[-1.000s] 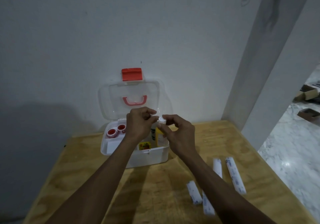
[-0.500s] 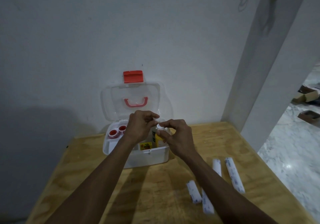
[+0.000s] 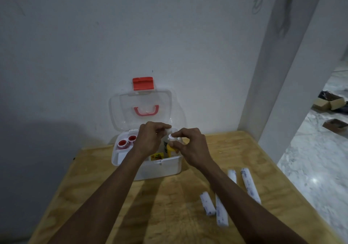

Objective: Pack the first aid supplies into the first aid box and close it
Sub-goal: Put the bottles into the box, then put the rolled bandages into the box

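The white first aid box (image 3: 160, 170) stands open at the back of the wooden table, its clear lid (image 3: 120, 112) with a red latch leaning on the wall. My right hand (image 3: 192, 147) pinches the white cap of a yellow bottle (image 3: 170, 148) standing upright in the box's right part. My left hand (image 3: 150, 140) is closed on a white bottle (image 3: 166, 141) just beside it, mostly hidden by my fingers. Two red tape rolls (image 3: 122, 143) sit in the box's left tray. Several white bandage rolls (image 3: 207, 203) lie on the table to the right.
A small yellow packet (image 3: 156, 157) shows at the box's front inside wall. A white wall stands right behind the box, and a pillar (image 3: 273, 93) rises at the table's back right corner. Cardboard boxes (image 3: 329, 102) lie on the marble floor beyond.
Both hands have sunk a little with the bottles, which now stand lower in the box. The bandage rolls have not moved.
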